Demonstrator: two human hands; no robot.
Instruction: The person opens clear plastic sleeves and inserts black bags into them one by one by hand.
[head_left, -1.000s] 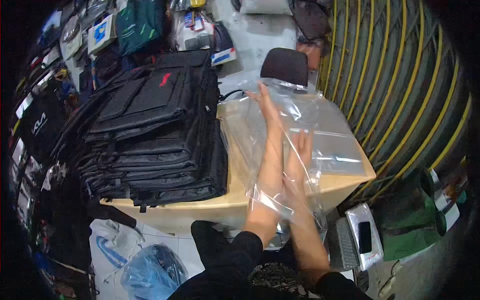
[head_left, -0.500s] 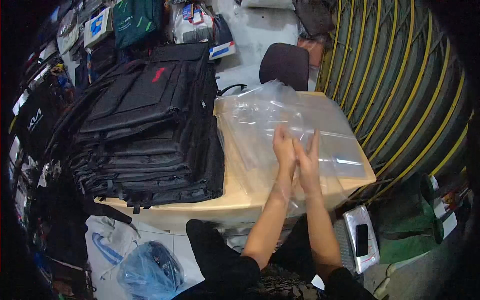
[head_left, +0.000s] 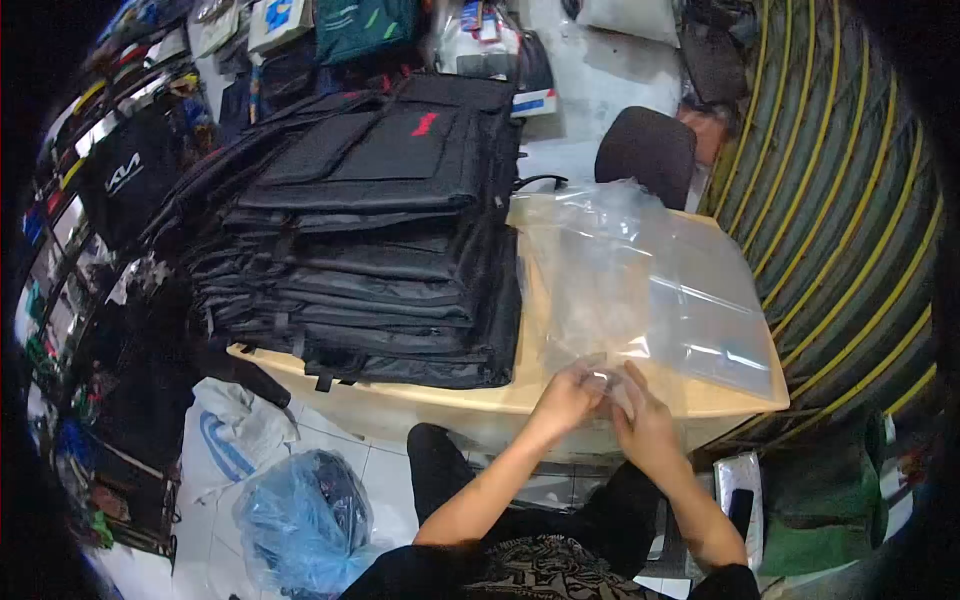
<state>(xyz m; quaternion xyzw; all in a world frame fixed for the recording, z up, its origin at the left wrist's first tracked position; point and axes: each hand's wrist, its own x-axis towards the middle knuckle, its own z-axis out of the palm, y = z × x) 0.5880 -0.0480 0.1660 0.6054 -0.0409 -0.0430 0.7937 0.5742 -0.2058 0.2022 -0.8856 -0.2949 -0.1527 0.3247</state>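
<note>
A clear plastic bag (head_left: 610, 265) lies across the right part of the table, its near edge gathered at my hands. My left hand (head_left: 572, 402) pinches that edge near the table's front. Close beside it, my right hand (head_left: 645, 415) grips the same edge with fingers bent. More flat clear plastic sheets (head_left: 715, 320) lie under and to the right of the bag. To the left rises a tall stack of black fabric bags (head_left: 370, 240), the top one with a small red mark.
The wooden table (head_left: 450, 397) has a rounded front edge. A dark chair back (head_left: 648, 155) stands behind it. Ribbed black and yellow coils (head_left: 850, 190) curve along the right. A blue plastic bag (head_left: 300, 520) and a phone (head_left: 741, 510) sit below table level.
Both hands have come from inside or over the clear bag toward me, down to its near edge. The camera view has shifted left, so the table appears farther right.
</note>
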